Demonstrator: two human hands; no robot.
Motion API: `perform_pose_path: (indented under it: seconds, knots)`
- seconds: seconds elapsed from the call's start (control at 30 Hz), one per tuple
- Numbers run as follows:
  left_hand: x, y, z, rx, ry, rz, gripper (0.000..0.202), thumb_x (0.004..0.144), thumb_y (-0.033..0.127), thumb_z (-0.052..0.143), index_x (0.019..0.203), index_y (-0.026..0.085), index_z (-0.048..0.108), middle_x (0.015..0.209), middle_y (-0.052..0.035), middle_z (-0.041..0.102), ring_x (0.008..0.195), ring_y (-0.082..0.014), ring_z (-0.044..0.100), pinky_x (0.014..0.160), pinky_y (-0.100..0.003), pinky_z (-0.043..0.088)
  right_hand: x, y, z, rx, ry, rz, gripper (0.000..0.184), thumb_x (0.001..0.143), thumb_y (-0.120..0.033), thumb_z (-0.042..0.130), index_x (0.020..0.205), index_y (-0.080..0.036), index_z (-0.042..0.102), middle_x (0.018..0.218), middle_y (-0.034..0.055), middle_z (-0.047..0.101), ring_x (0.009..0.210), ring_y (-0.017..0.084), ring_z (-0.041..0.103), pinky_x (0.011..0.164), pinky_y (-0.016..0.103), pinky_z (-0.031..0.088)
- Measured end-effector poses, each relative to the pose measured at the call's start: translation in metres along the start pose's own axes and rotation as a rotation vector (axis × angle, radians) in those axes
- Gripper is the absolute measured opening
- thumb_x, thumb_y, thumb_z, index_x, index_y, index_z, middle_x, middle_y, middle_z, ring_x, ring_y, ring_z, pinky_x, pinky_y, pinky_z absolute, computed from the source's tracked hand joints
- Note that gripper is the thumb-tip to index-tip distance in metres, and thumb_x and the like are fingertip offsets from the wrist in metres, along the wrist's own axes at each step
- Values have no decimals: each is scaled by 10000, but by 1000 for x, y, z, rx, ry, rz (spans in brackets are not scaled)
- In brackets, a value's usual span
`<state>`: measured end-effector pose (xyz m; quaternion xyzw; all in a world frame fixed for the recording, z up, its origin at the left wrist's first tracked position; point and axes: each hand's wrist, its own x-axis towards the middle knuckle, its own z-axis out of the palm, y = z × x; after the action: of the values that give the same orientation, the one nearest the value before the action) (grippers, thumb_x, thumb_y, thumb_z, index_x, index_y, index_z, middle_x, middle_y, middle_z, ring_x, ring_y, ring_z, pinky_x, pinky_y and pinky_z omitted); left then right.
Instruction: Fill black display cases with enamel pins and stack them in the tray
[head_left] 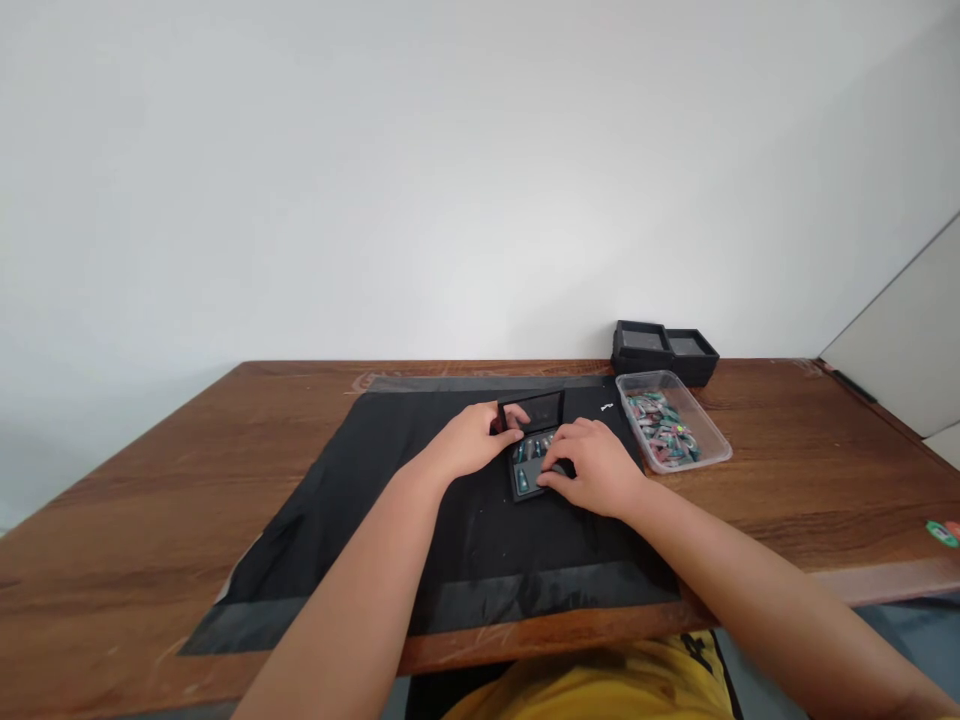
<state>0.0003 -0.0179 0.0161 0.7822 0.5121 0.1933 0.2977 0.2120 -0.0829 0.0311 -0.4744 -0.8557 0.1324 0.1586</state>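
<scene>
A small black case (529, 492) lies on the black mat with its hinged lid (545, 408) raised; the lid has a see-through window. Inside the case sit several glossy teal pieces (523, 481) that look like press-on nails. My left hand (478, 440) grips the lid's left side, thumb in front and fingers behind the window. Over the right part of the case, my right hand (592, 465) has its thumb and fingertips bent down close together at the pieces. Whether a piece is between those fingertips is hidden.
A clear plastic tub (716, 447) of teal and pink pieces stands right of the mat (517, 550). Behind it are stacked black cases (652, 352) against the wall. A white scrap (607, 407) lies on the mat. A green item (941, 533) is at the wooden table's right edge.
</scene>
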Motion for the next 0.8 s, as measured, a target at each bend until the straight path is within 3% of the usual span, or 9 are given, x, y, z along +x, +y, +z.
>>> perform_pose_path:
  seconds: [0.13,0.23,0.37,0.6,0.8]
  knots:
    - [0,2,0,-4,-3,-1,313,810,414,569,1013,249,739,907,-39,765,827,-244,692,756,-352,519,0,1,-2,-11,-35,-127,217,904,-264,705,1116,-246,749,1017,54,682,940,206,537,837,351,357]
    - [-1,2,0,-12,-2,3,309,808,409,568,1010,244,733,900,-32,766,812,-240,693,749,-349,518,-1,0,-2,-41,-82,-235,257,965,-196,594,1161,-269,744,1037,57,673,952,200,525,822,346,342]
    - [-1,2,0,-16,5,6,310,805,410,578,1011,240,737,906,-31,768,819,-238,696,759,-346,524,-1,0,-1,-55,-93,-263,292,984,-155,533,1140,-275,749,1036,56,665,960,194,519,821,340,330]
    - [-1,3,1,-8,9,4,301,811,422,584,997,252,749,895,-30,763,826,-245,697,774,-352,527,1,0,-5,-54,-90,-200,111,948,-265,645,955,-206,739,1000,54,662,951,200,514,821,342,323]
    - [-1,3,0,-17,2,-18,290,809,407,586,1002,259,742,917,-25,768,839,-247,700,779,-353,524,2,-1,-4,-100,-72,-61,233,909,-377,700,802,-172,667,881,49,656,887,202,524,804,341,321]
